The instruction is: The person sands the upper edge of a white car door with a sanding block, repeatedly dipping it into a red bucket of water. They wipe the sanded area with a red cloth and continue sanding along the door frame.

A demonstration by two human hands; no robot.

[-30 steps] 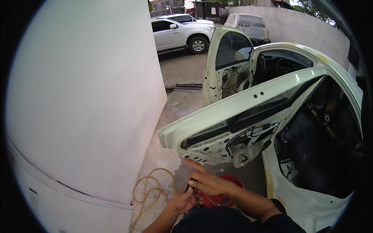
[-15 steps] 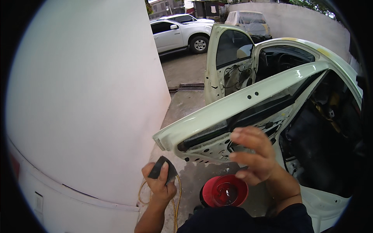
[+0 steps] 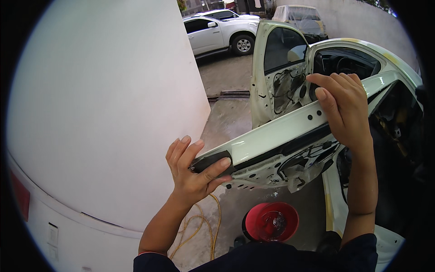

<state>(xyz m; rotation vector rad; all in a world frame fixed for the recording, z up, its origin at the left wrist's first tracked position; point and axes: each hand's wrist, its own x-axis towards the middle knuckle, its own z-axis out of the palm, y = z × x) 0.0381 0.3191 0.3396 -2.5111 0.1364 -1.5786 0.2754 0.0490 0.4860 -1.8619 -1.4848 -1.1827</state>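
My left hand (image 3: 192,174) holds a black sheet of sandpaper (image 3: 212,161) against the outer end of a pale green-white car door (image 3: 263,140). Its thumb lies over the sheet and the fingers reach past the door's edge. My right hand (image 3: 344,106) is over the door's upper frame, thumb and index finger apart, with nothing visible between them. Whether its palm touches the frame is hidden. Below the door stands a red bucket (image 3: 292,222) with water in it. The door's inner side is stripped, with holes and wires exposed.
Left of me rises a large white wall (image 3: 108,113). A yellow hose (image 3: 215,231) lies coiled on the wet floor. Ahead, another open door (image 3: 259,90) stands out from the car body (image 3: 398,59). A white pickup (image 3: 208,38) is parked farther off.
My left hand has brought the sandpaper up onto the door's end. My right hand has risen from above the bucket to the door's upper frame. The view has shifted slightly.
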